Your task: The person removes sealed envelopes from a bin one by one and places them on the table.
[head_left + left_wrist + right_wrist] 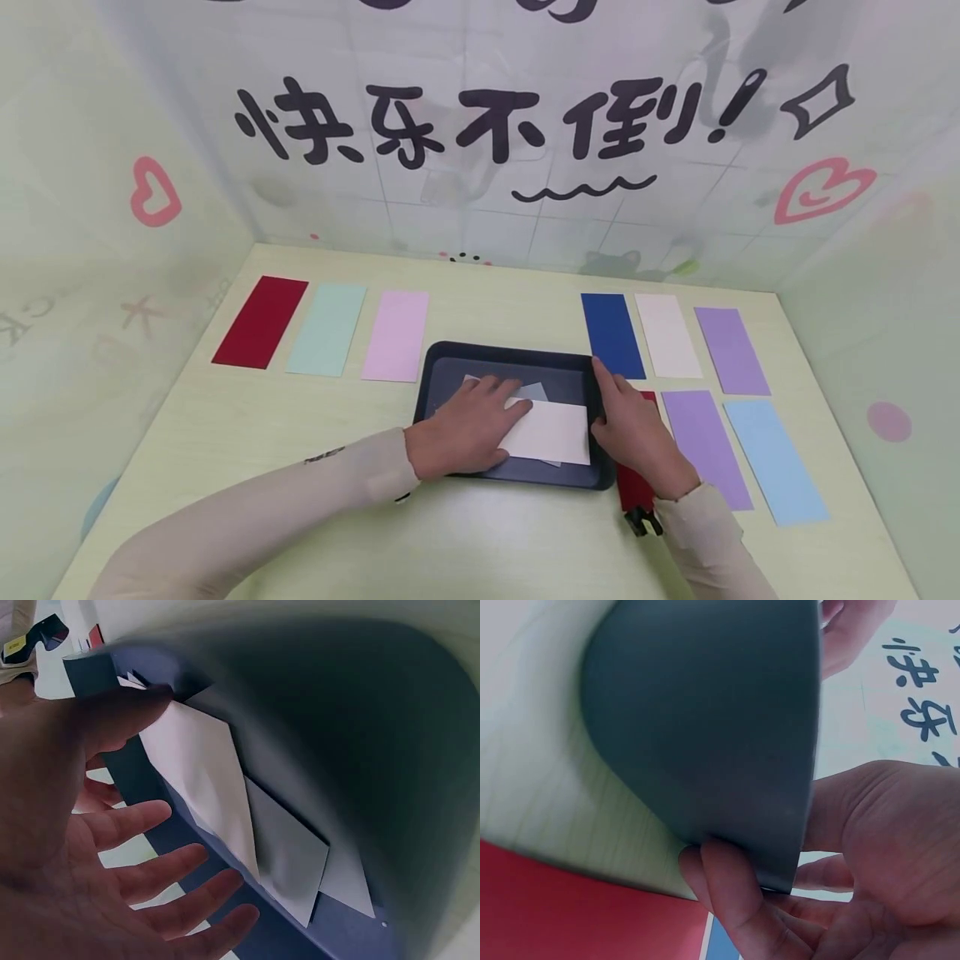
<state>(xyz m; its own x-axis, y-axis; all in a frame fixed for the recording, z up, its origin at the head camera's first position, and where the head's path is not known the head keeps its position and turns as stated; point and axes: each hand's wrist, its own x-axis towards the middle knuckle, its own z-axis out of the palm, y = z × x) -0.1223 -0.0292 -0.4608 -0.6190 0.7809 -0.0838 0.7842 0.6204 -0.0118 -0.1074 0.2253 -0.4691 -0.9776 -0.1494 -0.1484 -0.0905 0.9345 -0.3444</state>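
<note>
A dark tray lies on the table with several pale cards in it, a white card on top. My left hand reaches over the tray's left part, fingers spread above the cards. In the left wrist view, its thumb overlaps the white card's edge, and overlapping grey-white cards show beyond. At the tray's right side, my right hand grips the rim. The right wrist view shows fingers curled against the outside of the tray wall.
Left of the tray lie a red card, a mint card and a pink card. On the right are blue, white, purple and light blue cards, plus a red card partly under my right hand. Printed curtains surround the table.
</note>
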